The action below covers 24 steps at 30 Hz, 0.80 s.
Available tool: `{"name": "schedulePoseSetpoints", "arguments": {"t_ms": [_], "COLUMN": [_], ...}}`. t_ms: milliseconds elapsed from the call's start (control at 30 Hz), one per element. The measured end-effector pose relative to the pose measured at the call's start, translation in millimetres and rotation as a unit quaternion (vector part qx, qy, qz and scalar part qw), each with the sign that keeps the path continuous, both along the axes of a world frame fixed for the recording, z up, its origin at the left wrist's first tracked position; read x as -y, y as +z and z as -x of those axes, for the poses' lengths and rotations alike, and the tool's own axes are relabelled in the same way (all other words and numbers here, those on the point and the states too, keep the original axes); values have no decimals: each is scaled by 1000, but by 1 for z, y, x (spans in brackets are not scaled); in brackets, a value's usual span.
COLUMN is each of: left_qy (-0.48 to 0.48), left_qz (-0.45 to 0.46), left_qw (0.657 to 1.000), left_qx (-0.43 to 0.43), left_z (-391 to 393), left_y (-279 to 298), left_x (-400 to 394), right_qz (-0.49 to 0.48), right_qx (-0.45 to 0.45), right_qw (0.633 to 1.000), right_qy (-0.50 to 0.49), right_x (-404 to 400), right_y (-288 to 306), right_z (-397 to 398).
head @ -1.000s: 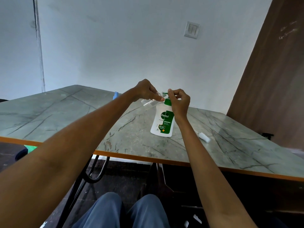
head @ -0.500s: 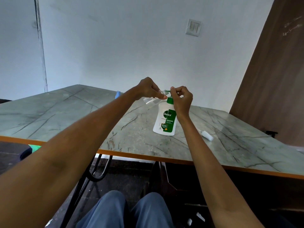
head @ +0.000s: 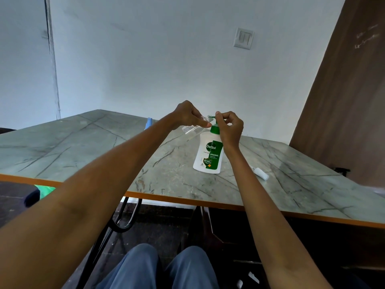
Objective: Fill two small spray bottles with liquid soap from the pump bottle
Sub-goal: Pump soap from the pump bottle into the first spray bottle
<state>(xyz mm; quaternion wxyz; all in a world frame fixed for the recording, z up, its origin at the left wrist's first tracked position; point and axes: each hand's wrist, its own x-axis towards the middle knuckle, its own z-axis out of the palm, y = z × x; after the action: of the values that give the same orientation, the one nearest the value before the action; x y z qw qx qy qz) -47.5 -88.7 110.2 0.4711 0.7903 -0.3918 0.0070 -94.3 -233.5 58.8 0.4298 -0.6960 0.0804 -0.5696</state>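
A white pump bottle [head: 208, 155] with a green label and green pump top stands upright on the marble-patterned table [head: 83, 147]. My left hand [head: 188, 115] grips a small clear spray bottle [head: 191, 130], tilted with its mouth up at the pump's nozzle. My right hand [head: 230, 127] has its fingers curled around the green pump head, thumb on top. A white spray cap [head: 260, 173] lies on the table to the right of the pump bottle. A blue-topped small bottle [head: 149, 122] shows behind my left forearm, mostly hidden.
The table's orange front edge [head: 187, 200] runs across the view, with my knees [head: 158, 268] below it. A brown wooden panel [head: 343, 101] stands at the right. A green and dark object [head: 39, 191] lies below the table's left edge.
Both hands and the clear bottle have stayed at the pump nozzle; only the camera view has shifted slightly.
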Motion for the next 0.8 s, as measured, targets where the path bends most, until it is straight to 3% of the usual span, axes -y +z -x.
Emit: {"name": "schedulePoseSetpoints", "arguments": {"t_ms": [800], "left_qy": [5], "left_qz": [5], "left_qw": [1000], "left_qx": [16], "left_z": [0], "left_y": [0], "left_x": [2], "right_qz": [-2], "right_qx": [-10], "right_qw": [1000], "right_qy": [2], "right_x": [3], "right_y": [-1], "right_z": [-3]}}
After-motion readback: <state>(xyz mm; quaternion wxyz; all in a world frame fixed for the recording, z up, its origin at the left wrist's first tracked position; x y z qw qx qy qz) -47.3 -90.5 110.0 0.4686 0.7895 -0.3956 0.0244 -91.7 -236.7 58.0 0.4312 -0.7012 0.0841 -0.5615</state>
